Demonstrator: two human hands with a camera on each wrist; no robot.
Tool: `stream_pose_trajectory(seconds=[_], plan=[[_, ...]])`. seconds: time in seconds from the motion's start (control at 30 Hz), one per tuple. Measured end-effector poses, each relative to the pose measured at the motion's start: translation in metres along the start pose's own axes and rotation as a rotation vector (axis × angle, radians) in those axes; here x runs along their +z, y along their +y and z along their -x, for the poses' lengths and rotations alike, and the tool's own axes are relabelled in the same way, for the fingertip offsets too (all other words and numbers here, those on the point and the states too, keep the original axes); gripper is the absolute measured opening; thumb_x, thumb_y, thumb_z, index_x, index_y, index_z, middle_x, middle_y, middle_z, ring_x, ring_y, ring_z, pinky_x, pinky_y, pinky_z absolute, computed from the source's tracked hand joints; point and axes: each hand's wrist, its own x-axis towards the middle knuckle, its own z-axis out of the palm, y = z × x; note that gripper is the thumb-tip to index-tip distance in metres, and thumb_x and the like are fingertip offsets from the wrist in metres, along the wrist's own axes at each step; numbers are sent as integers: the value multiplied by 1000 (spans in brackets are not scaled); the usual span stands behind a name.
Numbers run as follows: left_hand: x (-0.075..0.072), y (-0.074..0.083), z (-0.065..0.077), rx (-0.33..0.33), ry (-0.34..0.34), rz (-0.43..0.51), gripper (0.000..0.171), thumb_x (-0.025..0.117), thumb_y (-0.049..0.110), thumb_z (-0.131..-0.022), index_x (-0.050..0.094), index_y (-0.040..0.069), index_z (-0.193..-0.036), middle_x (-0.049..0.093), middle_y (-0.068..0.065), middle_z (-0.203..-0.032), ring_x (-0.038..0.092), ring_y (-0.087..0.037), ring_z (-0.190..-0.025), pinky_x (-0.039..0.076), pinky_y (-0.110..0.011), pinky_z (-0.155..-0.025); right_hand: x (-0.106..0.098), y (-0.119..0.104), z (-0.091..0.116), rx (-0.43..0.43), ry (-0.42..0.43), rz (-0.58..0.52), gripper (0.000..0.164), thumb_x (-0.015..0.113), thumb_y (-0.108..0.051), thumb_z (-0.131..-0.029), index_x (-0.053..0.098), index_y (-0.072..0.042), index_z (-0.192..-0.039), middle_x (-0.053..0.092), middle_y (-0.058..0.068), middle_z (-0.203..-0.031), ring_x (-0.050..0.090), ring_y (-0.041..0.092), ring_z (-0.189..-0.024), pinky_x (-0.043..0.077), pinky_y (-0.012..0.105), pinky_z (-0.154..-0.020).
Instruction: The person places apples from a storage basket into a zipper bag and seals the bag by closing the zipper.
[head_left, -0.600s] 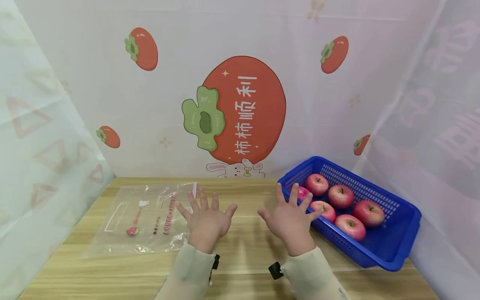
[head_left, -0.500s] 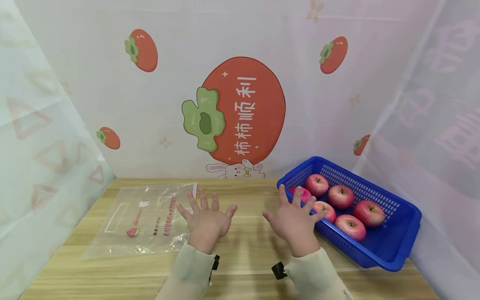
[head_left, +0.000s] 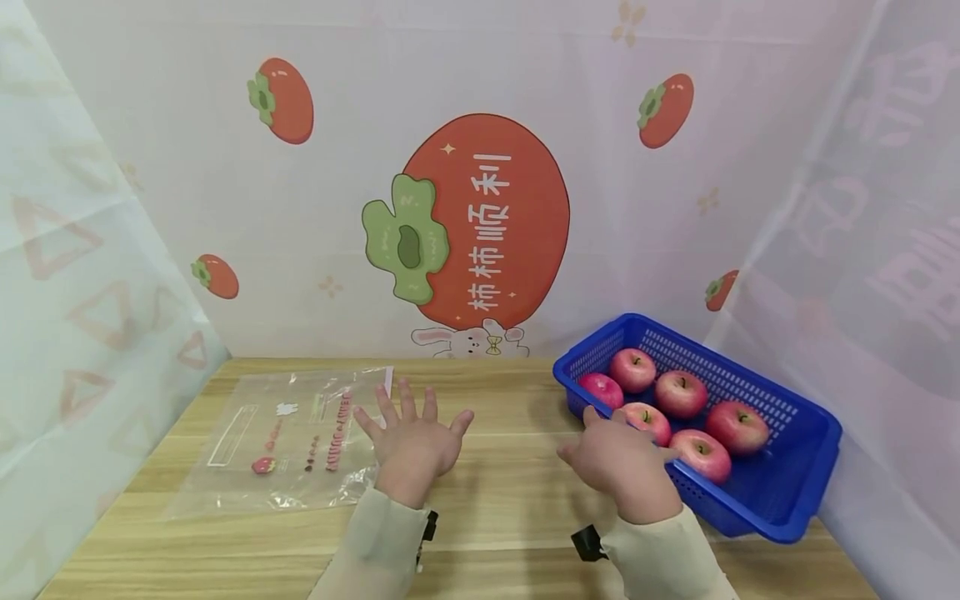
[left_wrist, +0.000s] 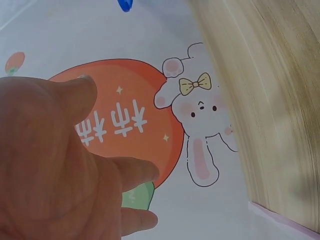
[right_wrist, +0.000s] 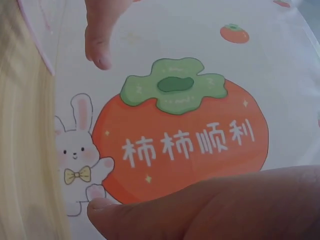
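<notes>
My left hand [head_left: 416, 446] is held over the table with its fingers spread and nothing in it. Its nearest object is a clear plastic bag [head_left: 292, 442] with a printed strawberry pattern, lying flat at the left. My right hand [head_left: 626, 467] is raised beside the near-left side of a blue basket [head_left: 813, 492], and its fingers overlap the rim in the head view. Several red apples [head_left: 681, 394] lie in that basket, among them a deeper pink one [head_left: 600, 392] at its left end. In the right wrist view, this hand's palm side [right_wrist: 235, 210] shows no held object.
A light wooden table [head_left: 480, 542] extends to a white cloth backdrop [head_left: 480, 67] printed with persimmons and a rabbit. Cloth walls also close in the left and right sides. The basket stands at an angle near the right wall.
My right hand has moved right and slightly toward me, closer to the basket, and its fingers have tipped downward. The pink apple is now uncovered. My left hand has stayed in place.
</notes>
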Motion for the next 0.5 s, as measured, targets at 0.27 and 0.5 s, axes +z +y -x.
stream_pose_trajectory(seconds=[0.27,0.5], plan=[[-1,3,0,1,-8,-9,86,23,75,-95,25,18,-159,-1,-22,-163,-17,-50,-143,-22,-72,-100,3,-8,2,-133,6,82,77,64,-52,-91,44,-8,-151,29,34,-152,21,61,-136,0,83,-98],[-1,1,0,0,-16,1,86,25,75,-95,25,18,-159,-2,-22,-163,-16,-51,-143,-23,-73,-99,-7,11,23,-132,13,41,82,65,-54,-90,37,-12,-155,21,30,-157,28,64,-131,16,88,-89]])
